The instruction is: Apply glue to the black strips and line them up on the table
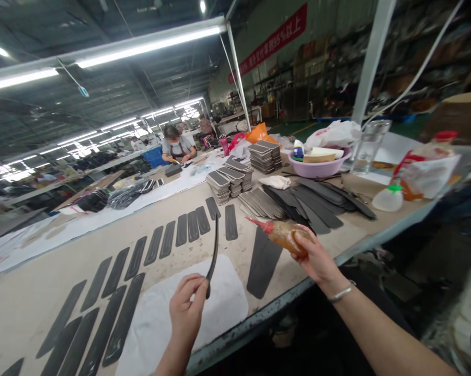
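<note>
My left hand (188,305) pinches a long dark strip (215,248) near its lower end, holding it up above a white sheet (225,292) on the table. In my right hand (317,258) is a squeeze bottle (286,236) of amber liquid, likely glue, tilted so its red nozzle points left. The nozzle is apart from the strip. Under the bottle lies a wide dark tapered piece (263,263). Rows of dark, rounded-end pieces (133,258), several with a glossy outline, lie flat to the left and ahead of my left hand.
Stacks of small grey-topped pieces (229,180) stand ahead, beside fanned dark strips (317,201). A purple basin (321,166), a glass jar (368,149) and a green-capped bottle (389,197) are at the right. A co-worker (178,146) sits farther along the table (168,203).
</note>
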`<state>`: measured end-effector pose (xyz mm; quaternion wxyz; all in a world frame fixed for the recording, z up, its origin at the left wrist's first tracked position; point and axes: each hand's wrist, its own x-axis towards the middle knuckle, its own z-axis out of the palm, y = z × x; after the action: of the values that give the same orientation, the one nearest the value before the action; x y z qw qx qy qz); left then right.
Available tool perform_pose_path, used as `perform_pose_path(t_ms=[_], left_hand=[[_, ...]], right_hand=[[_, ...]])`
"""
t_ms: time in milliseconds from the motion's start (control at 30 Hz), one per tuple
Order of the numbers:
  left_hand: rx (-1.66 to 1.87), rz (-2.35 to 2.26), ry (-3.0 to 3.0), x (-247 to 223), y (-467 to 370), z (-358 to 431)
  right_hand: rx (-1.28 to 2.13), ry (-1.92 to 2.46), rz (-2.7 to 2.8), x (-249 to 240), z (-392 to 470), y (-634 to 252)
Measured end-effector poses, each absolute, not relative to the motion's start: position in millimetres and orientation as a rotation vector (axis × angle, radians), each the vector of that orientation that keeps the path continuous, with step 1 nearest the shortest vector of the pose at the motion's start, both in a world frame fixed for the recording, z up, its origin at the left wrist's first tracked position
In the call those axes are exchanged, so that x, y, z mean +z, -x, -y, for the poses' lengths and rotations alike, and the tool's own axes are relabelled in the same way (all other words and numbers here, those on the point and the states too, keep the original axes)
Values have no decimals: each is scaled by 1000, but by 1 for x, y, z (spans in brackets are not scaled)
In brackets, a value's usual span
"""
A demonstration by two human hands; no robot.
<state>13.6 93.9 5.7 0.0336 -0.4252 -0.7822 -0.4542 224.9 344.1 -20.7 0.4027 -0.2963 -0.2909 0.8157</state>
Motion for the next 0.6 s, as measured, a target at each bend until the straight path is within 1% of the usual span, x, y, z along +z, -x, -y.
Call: perform_pose_path(t_ms=[167, 300, 367, 433, 500, 600], left_hand=[[-1108, 2287, 1848, -20, -57, -147], [-673, 2466, 2015, -47, -77, -169], [-569, 2558, 2005, -52, -79, -173], [-621, 2630, 1988, -50, -76, -175], [-763, 2654, 1953, -43, -70, -174], [-914, 2539, 1832, -26, -56, -165]], right_hand=[[2026, 728, 742, -20, -345, -228], [2025, 710, 729, -21, -348, -232], [2031, 700, 723, -21, -349, -232], [2038, 695, 715, -20, -351, -232], [2049, 689, 709, -18, -352, -232], [2063, 684, 706, -15, -351, -232]])
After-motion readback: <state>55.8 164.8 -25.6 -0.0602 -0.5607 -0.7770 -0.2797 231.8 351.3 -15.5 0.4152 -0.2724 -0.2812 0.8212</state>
